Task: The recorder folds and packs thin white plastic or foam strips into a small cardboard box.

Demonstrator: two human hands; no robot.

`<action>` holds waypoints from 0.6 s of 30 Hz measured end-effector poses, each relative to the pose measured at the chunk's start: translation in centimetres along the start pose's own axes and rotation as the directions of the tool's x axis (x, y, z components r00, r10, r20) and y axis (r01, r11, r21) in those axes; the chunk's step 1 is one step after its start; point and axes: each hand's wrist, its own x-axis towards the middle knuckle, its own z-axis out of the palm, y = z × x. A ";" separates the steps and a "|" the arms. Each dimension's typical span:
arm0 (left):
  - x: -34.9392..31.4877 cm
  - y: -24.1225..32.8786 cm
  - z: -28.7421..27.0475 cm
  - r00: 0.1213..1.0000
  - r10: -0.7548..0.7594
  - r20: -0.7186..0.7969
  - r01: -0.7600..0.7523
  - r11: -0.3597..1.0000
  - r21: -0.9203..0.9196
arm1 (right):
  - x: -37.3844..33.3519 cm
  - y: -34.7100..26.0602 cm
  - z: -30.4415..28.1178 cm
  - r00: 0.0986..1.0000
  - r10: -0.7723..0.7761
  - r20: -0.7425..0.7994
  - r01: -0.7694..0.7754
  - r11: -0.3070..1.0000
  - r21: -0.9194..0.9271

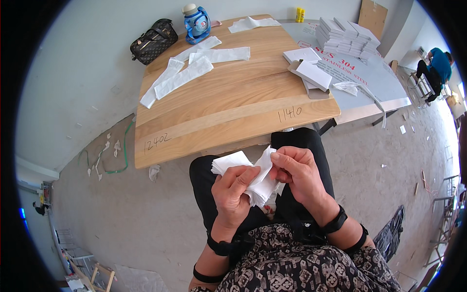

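Observation:
Above my lap, my left hand (233,191) grips a thick stack of thin white sheets (230,162), which look like folded tissue or soft paper; its thumb presses on top. My right hand (300,171) pinches the lifted edge of the upper sheet (265,159) between thumb and fingers, bending it up from the stack. The layers fan out at the lower end, below my left thumb. Both hands are in front of the near edge of the wooden table (224,109), over my knees. The other fingers under the stack are partly hidden.
Long white strips (184,79) lie on the table, near a blue bottle (197,27) and a dark handbag (154,41). To the right, a metal-topped table (343,104) carries stacked white boxes (346,36) and yellow glue sticks (300,15). A person (433,73) sits far right.

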 end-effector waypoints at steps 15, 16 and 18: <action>-0.1 -0.1 0.1 0.994 -0.100 -0.045 0.091 0.980 -0.176 | 0.0 0.2 0.1 1.000 -0.005 0.025 0.003 0.997 0.078; -0.1 -0.1 0.2 0.994 -0.099 -0.044 0.090 0.980 -0.177 | 0.0 0.0 0.1 1.000 0.016 0.009 -0.017 0.993 0.115; -0.1 -0.2 0.2 0.998 -0.046 -0.044 0.040 0.992 -0.123 | 0.0 0.0 0.1 0.999 0.035 0.000 -0.034 0.992 0.119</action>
